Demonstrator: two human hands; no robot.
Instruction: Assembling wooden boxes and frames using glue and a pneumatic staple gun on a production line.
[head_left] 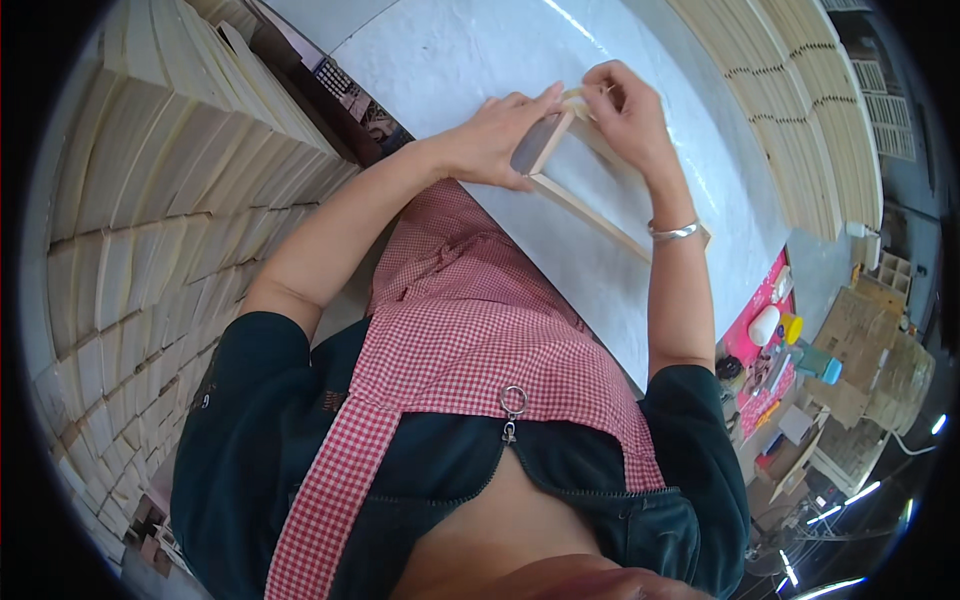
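A thin pale wooden frame (592,214), long and rectangular, rests on the white tabletop (440,62). My left hand (492,142) grips its short left end, fingers spread along the outside. A grey inner face of that end shows between the wood and my palm. My right hand (628,112), with a silver bracelet at its wrist, is curled in a pinch at the frame's far left corner. Beside those fingertips lies a small pale yellowish strip (573,101); whether they hold it or the frame's edge cannot be made out. My right forearm covers part of the frame's right end.
Tall stacks of pale wooden pieces (190,150) stand close on my left. More stacked wooden strips (775,105) line the table's far right. Beyond the right edge, a pink surface (750,330) carries a white bottle (764,325), a yellow container (790,327) and small items, near cardboard boxes (850,330).
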